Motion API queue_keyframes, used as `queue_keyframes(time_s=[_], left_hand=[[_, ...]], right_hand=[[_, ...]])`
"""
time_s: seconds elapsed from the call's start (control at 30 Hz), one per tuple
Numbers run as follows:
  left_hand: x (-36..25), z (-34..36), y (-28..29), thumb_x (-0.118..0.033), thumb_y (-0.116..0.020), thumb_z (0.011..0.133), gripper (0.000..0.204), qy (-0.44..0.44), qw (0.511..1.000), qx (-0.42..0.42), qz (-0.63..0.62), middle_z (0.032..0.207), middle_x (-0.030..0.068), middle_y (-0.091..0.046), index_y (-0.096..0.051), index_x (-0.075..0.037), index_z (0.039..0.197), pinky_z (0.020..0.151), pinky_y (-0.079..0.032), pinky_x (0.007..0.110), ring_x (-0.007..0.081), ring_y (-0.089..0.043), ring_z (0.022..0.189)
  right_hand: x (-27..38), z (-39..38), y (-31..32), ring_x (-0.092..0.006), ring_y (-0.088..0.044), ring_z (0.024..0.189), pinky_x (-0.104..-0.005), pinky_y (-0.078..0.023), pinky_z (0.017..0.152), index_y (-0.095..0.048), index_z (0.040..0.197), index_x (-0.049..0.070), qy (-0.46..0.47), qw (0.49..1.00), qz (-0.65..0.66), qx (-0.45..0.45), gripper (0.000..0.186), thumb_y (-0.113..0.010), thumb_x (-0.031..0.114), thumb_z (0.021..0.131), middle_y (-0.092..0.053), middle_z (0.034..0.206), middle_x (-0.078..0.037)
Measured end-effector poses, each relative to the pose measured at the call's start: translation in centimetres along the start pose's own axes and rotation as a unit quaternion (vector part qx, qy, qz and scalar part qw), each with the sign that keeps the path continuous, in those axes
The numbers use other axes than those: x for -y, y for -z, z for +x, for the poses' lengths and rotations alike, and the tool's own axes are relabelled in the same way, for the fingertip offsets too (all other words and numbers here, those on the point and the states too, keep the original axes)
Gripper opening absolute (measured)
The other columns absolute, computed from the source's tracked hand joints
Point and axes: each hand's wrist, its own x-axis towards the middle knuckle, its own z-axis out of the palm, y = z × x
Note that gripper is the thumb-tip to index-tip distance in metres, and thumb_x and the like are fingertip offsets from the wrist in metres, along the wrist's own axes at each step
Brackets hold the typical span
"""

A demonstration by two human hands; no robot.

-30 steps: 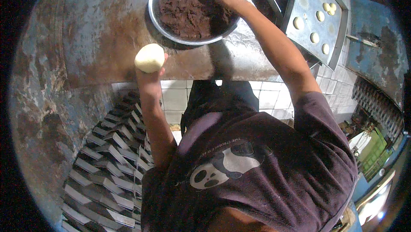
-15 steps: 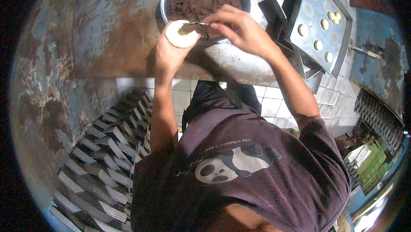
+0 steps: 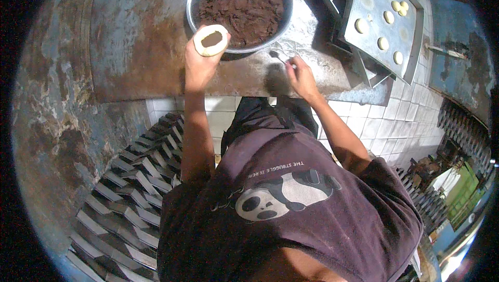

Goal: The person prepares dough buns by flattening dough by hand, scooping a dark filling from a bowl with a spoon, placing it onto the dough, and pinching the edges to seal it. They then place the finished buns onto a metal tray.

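My left hand (image 3: 199,72) is closed around a pale round of dough (image 3: 208,52), held up at the near left rim of a metal bowl (image 3: 191,7). A dark brown filling (image 3: 211,39) sits in the middle of the dough, with the pale edge standing round it. The bowl holds a broad mass of crumbly brown filling (image 3: 241,9). To the right, low over the table, my right hand (image 3: 302,78) grips a spoon (image 3: 280,58) by its handle. The spoon's head points toward the bowl and is apart from it.
A metal baking tray (image 3: 370,53) with several small dough pieces (image 3: 383,43) rests tilted on other metal trays at the right. The worn metal table (image 3: 140,37) ends just before my body. Stacked angular metal pieces (image 3: 122,188) lie at the lower left.
My right hand has drawn back from the dough, down and right, with the spoon. Brown filling now shows in the dough, which has turned more cupped in my left hand.
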Motion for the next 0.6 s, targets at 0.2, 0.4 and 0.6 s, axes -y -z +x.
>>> queue_keyframes(time_s=[0.2, 0.4, 0.6], left_hand=[[-1.6, -0.4, -1.4, -0.02, -0.085, 0.087, 0.027, -0.068, 0.988, 0.136, -0.021, 0.09, 0.0035, -0.072, -0.068, -0.003, 0.099, 0.079, -0.054, 0.03, 0.0125, -0.067, 0.084], [-4.0, 0.3, -2.8, -0.016, -0.085, 0.08, 0.033, -0.109, 0.961, 0.243, -0.072, 0.096, 0.0071, -0.075, -0.07, 0.0, 0.105, 0.08, -0.055, 0.033, 0.0167, -0.07, 0.086], [-6.3, 0.4, -1.4, -0.015, -0.085, 0.081, 0.044, -0.027, 0.93, 0.313, -0.193, 0.105, 0.0058, -0.071, -0.064, -0.005, 0.118, 0.084, -0.055, 0.033, 0.0144, -0.067, 0.099]], right_hand=[[-2.1, 1.5, 2.5, -0.044, -0.064, 0.107, -0.0474, -0.054, 0.095, -0.063, 0.127, 0.005, 0.057, 0.992, -0.105, 0.037, 0.05, -0.077, 0.034, 0.089, -0.064, 0.114, -0.023], [18.3, 4.5, 9.7, -0.0377, -0.062, 0.115, -0.0431, -0.053, 0.099, -0.063, 0.132, 0.008, 0.263, 0.963, 0.031, 0.048, 0.069, -0.087, 0.043, 0.077, -0.057, 0.127, -0.02], [19.2, 5.3, 11.2, -0.0243, -0.069, 0.093, -0.0364, -0.056, 0.085, -0.071, 0.105, 0.002, 0.19, 0.968, 0.134, 0.094, 0.039, -0.086, 0.029, 0.082, -0.069, 0.096, -0.013]])
